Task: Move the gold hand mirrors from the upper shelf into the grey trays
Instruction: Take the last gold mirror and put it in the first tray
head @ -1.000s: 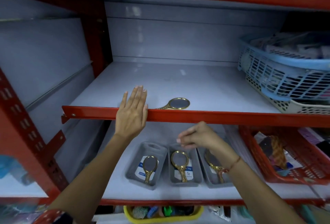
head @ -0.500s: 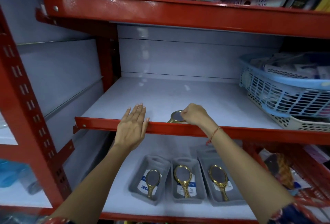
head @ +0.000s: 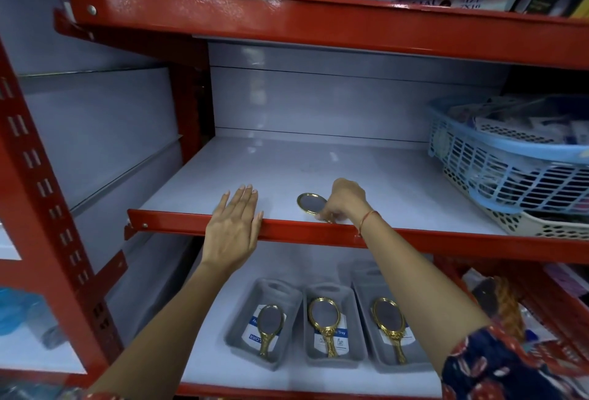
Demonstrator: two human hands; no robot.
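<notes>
One gold hand mirror lies on the upper shelf near its red front edge. My right hand is closed around its handle, which my fingers hide. My left hand rests flat and open on the shelf's front lip, left of the mirror. On the lower shelf stand three grey trays side by side: the left tray, the middle tray and the right tray. Each holds one gold mirror: left, middle, right.
A light blue basket stacked in a cream one fills the upper shelf's right end. A red basket sits right of the trays. Red uprights stand at the left, and a red shelf beam runs overhead.
My right hand rose from above the trays to the upper shelf and closed on the mirror's handle. My left hand stayed on the shelf edge. The view tilted upward.
</notes>
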